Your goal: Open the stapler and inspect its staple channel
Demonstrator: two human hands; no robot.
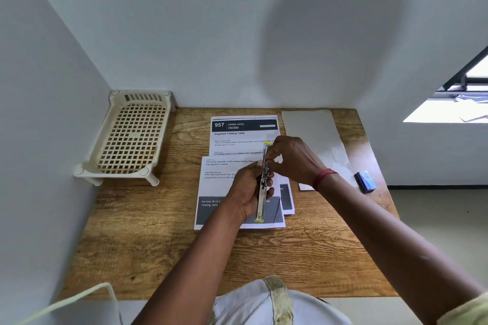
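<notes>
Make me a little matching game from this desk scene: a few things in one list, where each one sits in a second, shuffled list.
Things:
1. stapler
2. plastic rack
3. small blue box
4. printed sheets

Places:
A. far left corner of the table, by the wall
B. flat on the middle of the table, under the hands
C. held in the left hand, with the right hand at its top
D. right edge of the table

Pairs: 1-C, 2-A, 3-D, 4-B

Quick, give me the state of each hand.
Left hand: grips the stapler from below.
Right hand: pinches the stapler's upper part.
</notes>
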